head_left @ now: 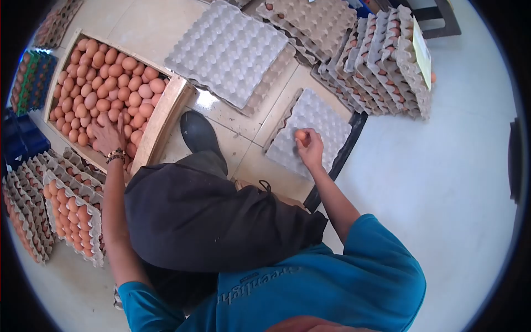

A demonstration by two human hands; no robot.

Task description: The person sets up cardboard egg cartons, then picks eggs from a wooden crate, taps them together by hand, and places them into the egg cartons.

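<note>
A brown egg (300,134) is pinched between the thumb and fingers of my right hand (311,148). That hand is over a grey egg tray (326,119) lying on the floor to my right; whether the egg touches the tray I cannot tell. On the left stands a wooden crate (160,108) filled with loose brown eggs (102,72). My left hand (109,135), a beaded bracelet at its wrist, lies among the eggs near the crate's front edge with its fingers spread. What is under its palm is hidden.
A stack of grey trays (227,52) stands ahead on the tiled floor. Tall stacks of trays with eggs (381,61) rise at the back right. More egg-filled trays (72,216) stand at the left. My boot (202,133) is beside the crate.
</note>
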